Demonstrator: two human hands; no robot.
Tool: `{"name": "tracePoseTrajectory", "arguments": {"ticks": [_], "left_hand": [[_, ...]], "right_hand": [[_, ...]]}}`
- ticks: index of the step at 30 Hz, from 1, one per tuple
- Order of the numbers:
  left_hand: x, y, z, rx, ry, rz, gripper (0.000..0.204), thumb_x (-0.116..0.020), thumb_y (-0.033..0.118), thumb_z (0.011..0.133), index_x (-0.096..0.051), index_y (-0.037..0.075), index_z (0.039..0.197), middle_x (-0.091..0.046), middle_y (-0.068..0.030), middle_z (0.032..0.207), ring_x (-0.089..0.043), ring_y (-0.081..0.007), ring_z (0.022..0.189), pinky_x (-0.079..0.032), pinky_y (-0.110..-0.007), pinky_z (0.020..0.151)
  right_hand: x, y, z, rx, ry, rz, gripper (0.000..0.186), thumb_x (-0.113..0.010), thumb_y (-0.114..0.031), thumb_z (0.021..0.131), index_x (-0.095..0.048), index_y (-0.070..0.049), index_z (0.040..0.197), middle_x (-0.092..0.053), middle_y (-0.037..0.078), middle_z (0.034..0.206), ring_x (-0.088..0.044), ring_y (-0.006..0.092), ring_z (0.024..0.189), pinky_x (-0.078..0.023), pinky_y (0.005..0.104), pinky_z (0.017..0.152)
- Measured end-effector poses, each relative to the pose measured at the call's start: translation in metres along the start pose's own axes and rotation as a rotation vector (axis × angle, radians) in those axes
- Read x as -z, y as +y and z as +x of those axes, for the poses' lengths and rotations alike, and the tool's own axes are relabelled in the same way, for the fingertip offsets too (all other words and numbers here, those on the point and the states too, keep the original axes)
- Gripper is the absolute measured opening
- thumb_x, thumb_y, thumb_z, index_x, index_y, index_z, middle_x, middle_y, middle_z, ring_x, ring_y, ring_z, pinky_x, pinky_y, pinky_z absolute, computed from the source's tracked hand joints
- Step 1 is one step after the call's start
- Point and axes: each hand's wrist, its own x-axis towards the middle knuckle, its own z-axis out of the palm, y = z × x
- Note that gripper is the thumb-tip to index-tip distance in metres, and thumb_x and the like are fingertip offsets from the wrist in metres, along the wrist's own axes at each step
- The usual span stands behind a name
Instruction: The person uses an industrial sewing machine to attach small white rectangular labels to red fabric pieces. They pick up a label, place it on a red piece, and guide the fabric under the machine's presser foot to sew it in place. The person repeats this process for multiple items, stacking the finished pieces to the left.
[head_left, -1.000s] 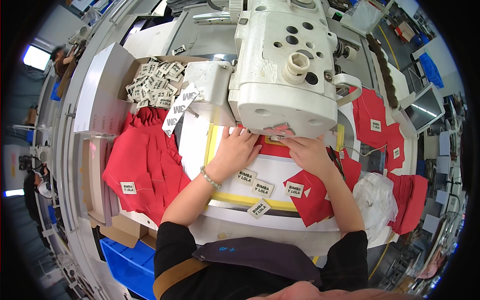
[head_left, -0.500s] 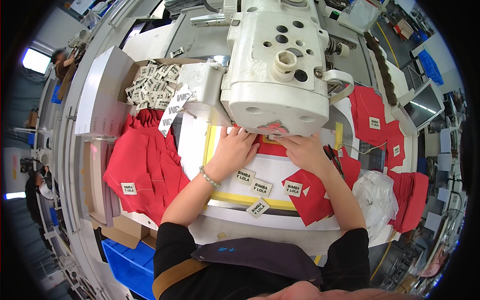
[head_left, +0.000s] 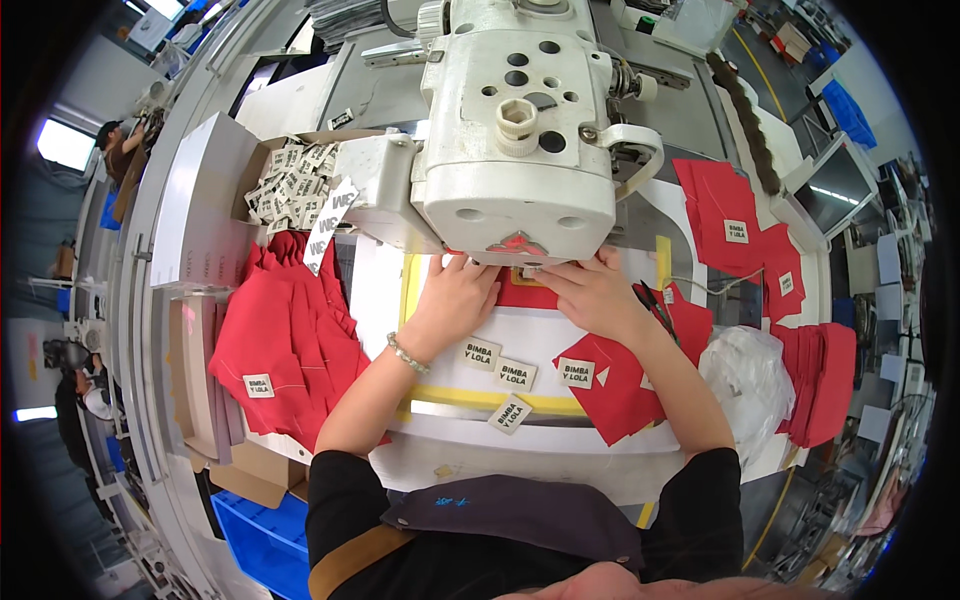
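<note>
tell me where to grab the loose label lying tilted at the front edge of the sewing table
Pinch the tilted label by its lower corner, coming from the person's side with the left hand. It lies flat and apart from the others, and that corner juts past the yellow tape.

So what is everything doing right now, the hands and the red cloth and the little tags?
left hand: flat, pressing the red cloth by the needle.
right hand: flat on the same cloth, fingertips at the presser foot.
red cloth piece: lying under the sewing machine head.
loose labels: lying separate on the white table.
cardboard box of labels: open, full.
red cloth stack: piled, labelled, at the left.
</note>
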Motion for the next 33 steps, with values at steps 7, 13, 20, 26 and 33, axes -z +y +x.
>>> {"name": "tracePoseTrajectory", "arguments": {"ticks": [7,13,20,26,33], "left_hand": [[0.001,-0.011,0.014,0.050,-0.117,-0.090,0.017,-0.062,0.016,0.085,-0.065,0.005,0.098,-0.065,-0.0139,0.099,-0.062,-0.0320,0.092,-0.042,-0.048,0.088],[-0.011,-0.020,0.017,0.028,0.009,-0.215,0.012,-0.061,0.015,0.084,-0.066,0.005,0.089,-0.066,-0.0135,0.093,-0.062,-0.0318,0.084,-0.044,-0.046,0.079],[-0.005,-0.015,0.013,-0.009,0.038,-0.080,0.012,-0.061,0.014,0.084,-0.066,0.005,0.090,-0.066,-0.0130,0.092,-0.063,-0.0321,0.083,-0.042,-0.048,0.081],[-0.010,-0.019,0.013,-0.010,0.009,-0.128,0.014,-0.060,0.014,0.085,-0.066,0.006,0.095,-0.067,-0.0121,0.092,-0.063,-0.0318,0.083,-0.045,-0.046,0.077],[-0.017,-0.024,0.012,0.017,-0.026,-0.084,0.018,-0.060,0.012,0.083,-0.067,0.007,0.099,-0.067,-0.0094,0.095,-0.062,-0.0309,0.089,-0.046,-0.045,0.080]], "right_hand": [[0.001,0.010,0.011,-0.032,-0.048,0.002,0.036,-0.065,-0.016,0.078,-0.066,-0.016,0.114,-0.063,-0.005,0.116,-0.049,0.0197,0.115,-0.034,0.0444,0.096],[0.004,0.014,0.014,-0.044,-0.055,0.002,0.033,-0.064,-0.017,0.079,-0.066,-0.016,0.112,-0.063,-0.004,0.118,-0.049,0.0208,0.116,-0.034,0.0442,0.096],[0.007,0.005,0.009,-0.053,-0.052,-0.044,0.037,-0.064,-0.015,0.077,-0.065,-0.013,0.114,-0.062,-0.003,0.122,-0.049,0.0210,0.117,-0.035,0.0445,0.096],[0.014,-0.004,0.003,-0.106,-0.064,-0.064,0.039,-0.061,-0.009,0.077,-0.064,-0.012,0.116,-0.063,-0.002,0.120,-0.050,0.0196,0.115,-0.036,0.0429,0.094],[0.016,-0.020,0.001,-0.091,-0.004,-0.064,0.036,-0.062,-0.009,0.075,-0.065,-0.010,0.111,-0.063,0.001,0.120,-0.054,0.0178,0.105,-0.036,0.0379,0.087]]}}
